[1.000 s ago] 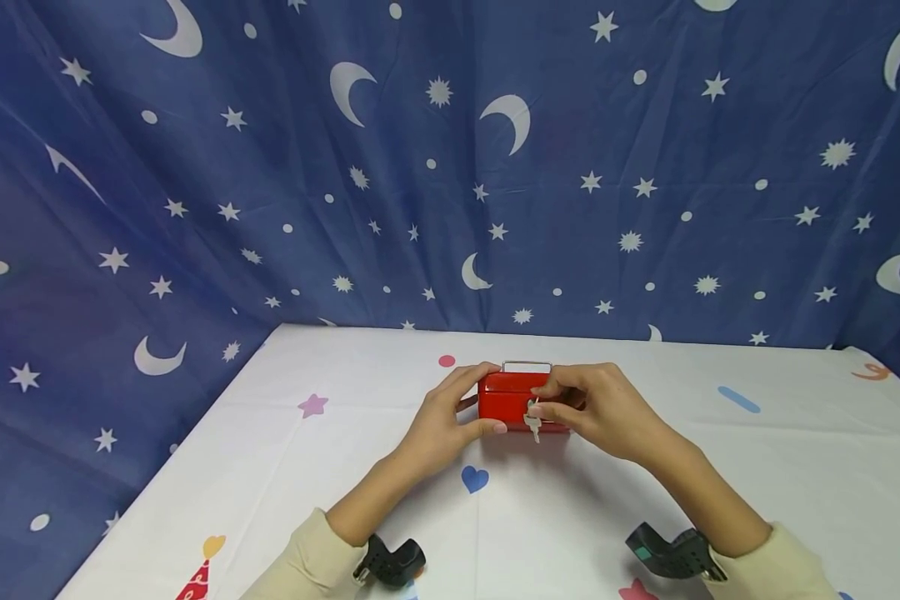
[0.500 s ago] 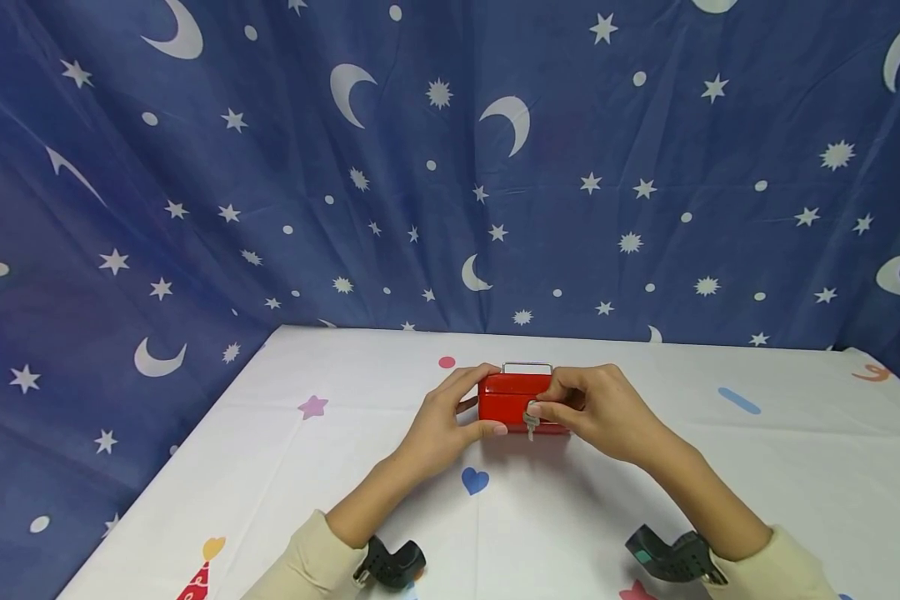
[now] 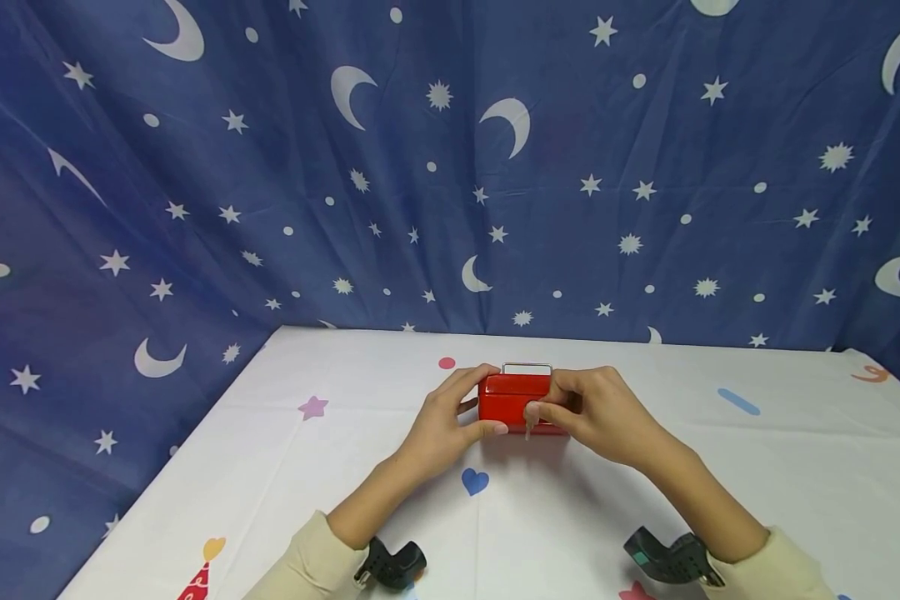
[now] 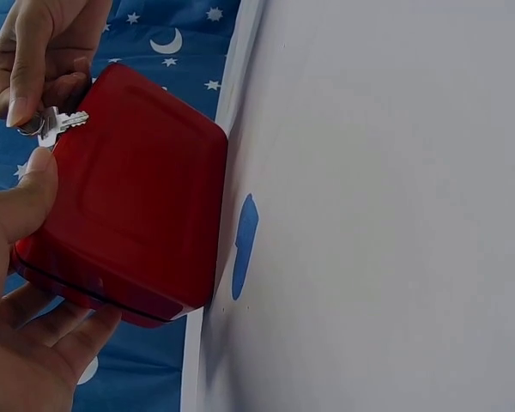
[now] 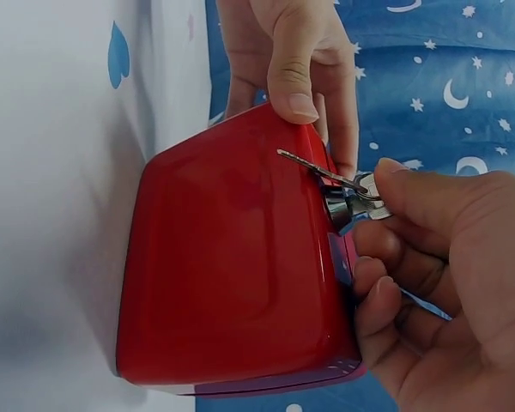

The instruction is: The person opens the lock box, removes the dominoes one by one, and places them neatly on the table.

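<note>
A small red metal cash box [image 3: 504, 407] with a wire handle [image 3: 527, 365] on its lid stands on the white cloth, lid down. My left hand [image 3: 438, 425] grips its left end, thumb on the front and fingers behind. With thumb and index finger my right hand [image 3: 603, 417] pinches the head of a key [image 5: 371, 202] at the lock [image 5: 336, 208] in the box's front. A second key [image 5: 313, 167] hangs from the same ring, also seen in the left wrist view as a silver key [image 4: 67, 122]. The pinched key's blade is hidden.
The white tablecloth [image 3: 390, 375] has printed shapes, among them a blue heart [image 3: 475, 481] and a purple star [image 3: 313, 407]. A blue curtain [image 3: 420, 208] with moons and stars hangs behind and to the left of the table.
My right fingers have turned slightly at the lock, and the hanging key has shifted a little to the left and is more covered. My left hand and the box stay in place.
</note>
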### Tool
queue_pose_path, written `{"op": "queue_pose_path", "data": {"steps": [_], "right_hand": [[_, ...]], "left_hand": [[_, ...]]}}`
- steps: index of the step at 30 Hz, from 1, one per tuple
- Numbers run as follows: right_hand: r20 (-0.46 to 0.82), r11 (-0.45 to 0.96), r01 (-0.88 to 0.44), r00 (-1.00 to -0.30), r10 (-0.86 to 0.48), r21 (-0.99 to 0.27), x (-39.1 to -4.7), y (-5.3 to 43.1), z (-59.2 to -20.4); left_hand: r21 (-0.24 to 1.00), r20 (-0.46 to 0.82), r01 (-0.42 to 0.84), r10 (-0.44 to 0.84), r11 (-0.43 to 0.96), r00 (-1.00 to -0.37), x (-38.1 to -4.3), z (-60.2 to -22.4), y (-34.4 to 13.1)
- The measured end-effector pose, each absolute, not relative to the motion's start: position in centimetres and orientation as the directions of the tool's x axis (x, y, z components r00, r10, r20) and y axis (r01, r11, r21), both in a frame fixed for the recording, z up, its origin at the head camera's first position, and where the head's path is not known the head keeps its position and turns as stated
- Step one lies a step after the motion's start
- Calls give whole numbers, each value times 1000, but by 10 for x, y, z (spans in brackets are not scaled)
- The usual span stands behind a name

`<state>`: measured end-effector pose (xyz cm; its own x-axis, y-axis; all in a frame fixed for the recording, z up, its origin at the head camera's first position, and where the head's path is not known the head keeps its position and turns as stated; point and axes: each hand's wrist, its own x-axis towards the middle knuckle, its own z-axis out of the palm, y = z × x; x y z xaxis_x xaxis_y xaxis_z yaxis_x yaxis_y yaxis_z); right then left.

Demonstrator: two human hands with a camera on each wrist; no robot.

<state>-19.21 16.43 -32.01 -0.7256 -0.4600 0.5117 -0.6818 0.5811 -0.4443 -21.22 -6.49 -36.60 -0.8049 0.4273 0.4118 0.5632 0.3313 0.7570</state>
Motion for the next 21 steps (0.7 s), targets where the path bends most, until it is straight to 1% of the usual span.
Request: {"op": "queue_pose_path", "data": {"steps": [3,8,14,17,21], "right_hand": [[506,581,-675,-732,-455,-455,-192,164,-320],[467,597,-643,-763,-446,-480,-189,165,-317],[448,620,-644,-762,-468,-448,-186,170,-312],[473,660,-628,-767,-433,-412,-184,179,-313],[517,730,-560,-791,-328,-392,-180,194,-321]], "left_hand": [[762,408,557,425,330,-808,-212,-366,-65],[773,403,552,428,314,-809,-212,-366,-65],[779,400,540,412,318,-819,-211,-365,-65],[779,392,535,413,325,-822,-211,-365,-66],[783,375,525,420,334,-826,-211,-365,-66]]}}
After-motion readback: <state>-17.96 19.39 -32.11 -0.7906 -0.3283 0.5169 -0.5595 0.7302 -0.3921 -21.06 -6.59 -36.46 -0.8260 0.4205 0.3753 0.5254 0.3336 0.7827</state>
